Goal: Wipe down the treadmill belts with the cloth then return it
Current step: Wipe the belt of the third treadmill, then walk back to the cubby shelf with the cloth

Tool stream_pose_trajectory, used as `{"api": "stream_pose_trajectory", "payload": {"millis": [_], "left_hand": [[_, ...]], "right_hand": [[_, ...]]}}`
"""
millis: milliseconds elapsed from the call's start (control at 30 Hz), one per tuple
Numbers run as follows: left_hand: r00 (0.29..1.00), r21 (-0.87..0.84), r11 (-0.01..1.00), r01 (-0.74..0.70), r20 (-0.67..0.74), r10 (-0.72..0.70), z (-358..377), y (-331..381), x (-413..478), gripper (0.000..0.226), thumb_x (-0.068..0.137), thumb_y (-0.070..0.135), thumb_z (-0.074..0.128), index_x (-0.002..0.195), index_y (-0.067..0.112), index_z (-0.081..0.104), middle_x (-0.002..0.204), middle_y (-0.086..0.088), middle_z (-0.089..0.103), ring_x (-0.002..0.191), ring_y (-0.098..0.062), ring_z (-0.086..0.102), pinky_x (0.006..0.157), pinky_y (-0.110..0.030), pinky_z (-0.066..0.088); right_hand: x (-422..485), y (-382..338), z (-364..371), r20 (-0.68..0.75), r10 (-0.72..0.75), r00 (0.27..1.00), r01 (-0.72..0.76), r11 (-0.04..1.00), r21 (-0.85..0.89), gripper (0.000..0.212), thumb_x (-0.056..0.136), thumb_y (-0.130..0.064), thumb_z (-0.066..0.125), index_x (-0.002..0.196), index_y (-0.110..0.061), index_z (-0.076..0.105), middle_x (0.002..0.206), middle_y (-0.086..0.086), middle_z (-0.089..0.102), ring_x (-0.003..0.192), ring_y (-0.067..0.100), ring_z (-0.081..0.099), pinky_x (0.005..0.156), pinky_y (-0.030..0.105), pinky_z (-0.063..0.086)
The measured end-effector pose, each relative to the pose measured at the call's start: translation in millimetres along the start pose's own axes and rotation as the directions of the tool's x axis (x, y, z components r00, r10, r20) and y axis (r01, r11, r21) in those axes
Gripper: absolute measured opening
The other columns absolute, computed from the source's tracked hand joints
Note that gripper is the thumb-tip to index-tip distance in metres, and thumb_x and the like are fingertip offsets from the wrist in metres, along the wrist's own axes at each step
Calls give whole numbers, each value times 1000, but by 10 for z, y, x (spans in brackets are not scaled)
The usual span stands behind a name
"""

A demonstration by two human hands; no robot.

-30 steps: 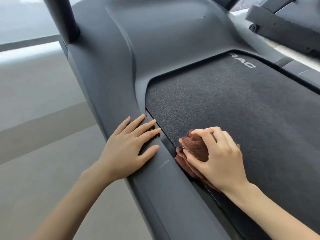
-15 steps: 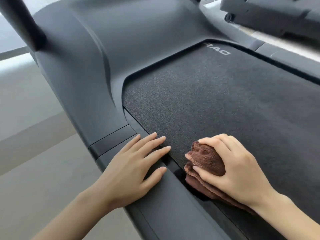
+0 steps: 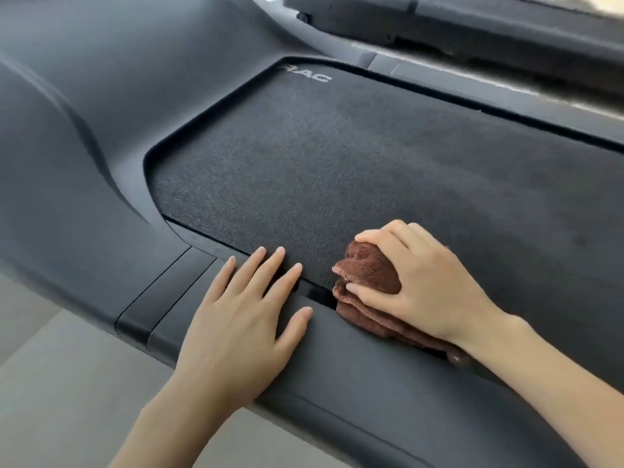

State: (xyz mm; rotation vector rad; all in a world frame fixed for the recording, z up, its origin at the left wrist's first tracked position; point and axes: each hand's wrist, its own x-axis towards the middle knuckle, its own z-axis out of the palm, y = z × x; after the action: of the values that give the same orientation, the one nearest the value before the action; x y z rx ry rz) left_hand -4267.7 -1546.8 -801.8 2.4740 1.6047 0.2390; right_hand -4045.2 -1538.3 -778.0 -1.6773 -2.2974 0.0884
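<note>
Two bare hands are at the near edge of a treadmill. At far left, pale floor (image 3: 50, 383) shows below the machine's dark grey plastic cover (image 3: 101, 113), which curves up and around the front end of the belt (image 3: 337, 170).

The left hand (image 3: 236, 319) lies flat, palm down, on the near side rail (image 3: 337, 383). Its fingers are straight and slightly spread, and it holds nothing. Its longer fingertips reach past the rail's inner edge onto the belt, and its thumb lies on the rail, pointing toward the cloth (image 3: 368, 268).

The cloth is just to the right of those fingertips, close to them but apart. It is a reddish-brown terry cloth bunched into a thick wad, with folded layers showing along its lower side. It sits on the belt's near edge where belt meets rail, and part of it trails back under the wrist along that gap.

The right hand (image 3: 425, 285) is curled over the top of the cloth and grips it. The forefinger arches over the upper fold, the thumb digs into the side nearest the left hand, and the palm bears down on the wad against the belt.

The belt is black with a fine grainy surface. White lettering (image 3: 307, 74) near its far corner is partly cut off and ends in "AC". Beyond the far rail (image 3: 472, 86), at upper right, is part of a second dark machine (image 3: 472, 21).
</note>
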Motion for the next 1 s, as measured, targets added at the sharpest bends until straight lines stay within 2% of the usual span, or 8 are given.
{"api": "stream_pose_trajectory", "payload": {"millis": [200,267,400,500,667,733,833,1000], "left_hand": [[999,-7,999,-38,-38,38,20,40,-84,78,78,60,5,141,29,39,152,5,30,143,-14,18,117,-36,7],[995,-17,995,-95,-31,95,36,106,-146,77,79,60,7,141,28,40,151,6,32,142,-13,19,117,-39,9],[969,-25,969,-246,-26,246,84,371,-391,73,83,57,11,141,24,41,150,3,34,142,-18,21,116,-37,9],[942,-36,941,-335,-6,335,108,591,-595,74,84,57,9,141,22,40,150,-3,34,142,-25,21,116,-39,11],[863,-47,862,-505,13,506,164,1070,-889,70,86,54,13,136,20,49,143,-8,44,137,-29,33,112,-43,23],[846,-55,846,-530,29,532,186,1318,-989,65,90,54,17,138,20,45,146,-10,40,138,-29,29,113,-43,20],[807,-66,812,-580,88,584,251,1652,-1117,54,96,49,28,144,26,31,153,-1,28,142,-22,17,115,-38,12],[684,-44,693,-719,132,718,293,2242,-1415,56,96,50,27,147,29,23,154,6,24,143,-17,14,115,-34,9]], "right_hand": [[-421,-151,-197,-59,174,983,-177,983,-44,56,77,-59,52,118,-22,56,107,-3,56,94,18,50,83,26,36],[-680,-182,-322,-110,247,963,-254,966,-49,54,77,-60,51,117,-24,55,106,-5,56,95,18,50,82,27,39],[-1314,-290,-544,-179,397,900,-411,910,-52,53,75,-64,49,113,-28,54,105,-7,55,98,19,51,81,42,48],[-1791,-420,-638,-199,471,859,-494,866,-83,51,74,-63,51,111,-28,55,103,-9,55,97,18,51,81,37,46],[-2526,-598,-805,-158,591,791,-610,781,-132,53,73,-64,50,114,-30,52,105,-11,52,99,16,49,81,34,44],[-2810,-618,-893,-119,617,778,-629,761,-160,54,74,-65,48,115,-31,51,106,-11,52,100,16,49,84,36,45],[-3188,-647,-1041,-99,688,719,-694,702,-163,56,73,-65,48,116,-30,50,108,-9,51,102,17,47,88,39,44],[-3919,-715,-1267,-156,759,633,-774,609,-176,54,74,-65,50,116,-31,50,108,-9,50,102,16,46,82,30,38]]}}
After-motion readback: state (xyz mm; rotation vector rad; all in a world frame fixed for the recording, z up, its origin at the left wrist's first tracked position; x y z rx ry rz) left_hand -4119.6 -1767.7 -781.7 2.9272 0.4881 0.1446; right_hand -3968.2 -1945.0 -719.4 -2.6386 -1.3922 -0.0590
